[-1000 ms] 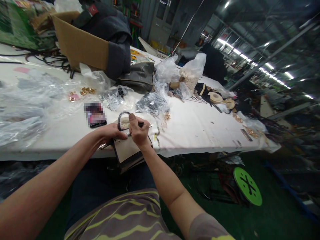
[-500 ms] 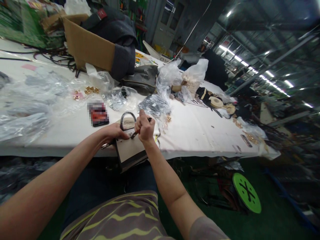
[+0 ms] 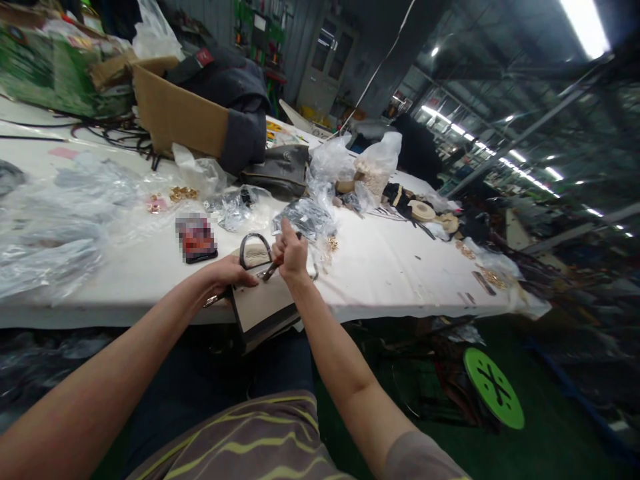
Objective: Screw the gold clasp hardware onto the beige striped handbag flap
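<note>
A small handbag (image 3: 263,307) with a cream panel, dark edges and a curved dark handle (image 3: 256,239) leans at the table's front edge, above my lap. My left hand (image 3: 233,272) is closed on its top edge, thumb pressed near the base of the handle. A shiny metal piece (image 3: 213,301) sticks out beneath that hand; its kind is unclear. My right hand (image 3: 291,253) makes a fist around a slim dark tool (image 3: 271,271), screwdriver-like, its lower end touching the bag's top beside my left thumb. The tool's tip is too small to make out.
A phone (image 3: 197,240) lies left of the bag. Beyond it are gold metal fittings (image 3: 183,193), plastic bags (image 3: 55,220) and a cardboard box (image 3: 183,113) with dark fabric. More fittings (image 3: 493,277) lie to the right. A green-topped stool (image 3: 494,387) stands below the table.
My view has shifted slightly, so the scene sits a little differently. My right hand has tilted a bit, with the tool still at the bag's top. My left hand keeps its hold.
</note>
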A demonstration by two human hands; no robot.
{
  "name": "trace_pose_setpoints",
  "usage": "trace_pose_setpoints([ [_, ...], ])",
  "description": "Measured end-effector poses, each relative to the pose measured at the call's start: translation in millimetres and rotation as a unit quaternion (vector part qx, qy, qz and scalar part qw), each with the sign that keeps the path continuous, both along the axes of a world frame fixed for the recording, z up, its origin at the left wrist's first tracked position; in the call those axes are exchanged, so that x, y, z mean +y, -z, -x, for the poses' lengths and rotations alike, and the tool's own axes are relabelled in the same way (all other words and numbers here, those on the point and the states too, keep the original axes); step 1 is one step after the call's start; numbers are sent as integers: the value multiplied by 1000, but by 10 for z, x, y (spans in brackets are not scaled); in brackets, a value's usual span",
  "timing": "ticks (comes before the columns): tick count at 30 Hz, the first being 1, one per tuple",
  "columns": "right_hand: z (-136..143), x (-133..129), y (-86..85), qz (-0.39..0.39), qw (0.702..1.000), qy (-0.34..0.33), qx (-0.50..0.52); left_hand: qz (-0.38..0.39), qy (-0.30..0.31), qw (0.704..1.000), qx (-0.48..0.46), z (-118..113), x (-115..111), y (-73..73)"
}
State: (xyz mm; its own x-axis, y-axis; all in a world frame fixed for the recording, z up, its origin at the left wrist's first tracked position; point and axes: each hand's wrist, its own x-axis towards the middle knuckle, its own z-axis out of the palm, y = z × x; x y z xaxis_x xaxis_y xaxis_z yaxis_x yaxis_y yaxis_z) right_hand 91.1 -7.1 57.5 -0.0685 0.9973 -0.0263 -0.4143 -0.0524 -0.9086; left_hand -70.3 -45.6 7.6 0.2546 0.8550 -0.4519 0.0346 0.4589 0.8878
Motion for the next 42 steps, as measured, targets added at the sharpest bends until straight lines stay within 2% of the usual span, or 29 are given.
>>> trace_pose_setpoints([
  [3,-102,-217,29,-89,995,44,-1,19,3,1000,9,2,21,12],
  [6,-52,-299,107,-129,990,44,-25,9,-3,1000,4,3,32,33],
  [10,17,-308,197,-152,987,40,-40,1,-3,1000,-1,-8,8,28],
  [16,30,-353,293,-178,976,55,-116,-20,-10,1000,-11,-41,-1,14],
  [21,109,-326,316,-182,973,61,-127,-13,-19,1000,0,-41,-8,13],
  [24,111,-249,245,-152,983,51,-90,-20,-14,1000,0,-31,-23,-7],
  [28,67,-57,22,-57,998,33,-14,-36,-11,999,-4,-21,-24,-40],
  [33,132,248,-215,47,998,-7,-35,-29,1,1000,7,-12,-24,-74],
  [37,272,385,-220,86,994,-35,-55,-21,6,1000,-7,-5,-16,-51],
  [42,370,365,-174,92,992,-50,-69,1,14,1000,-15,2,-11,-16],
])
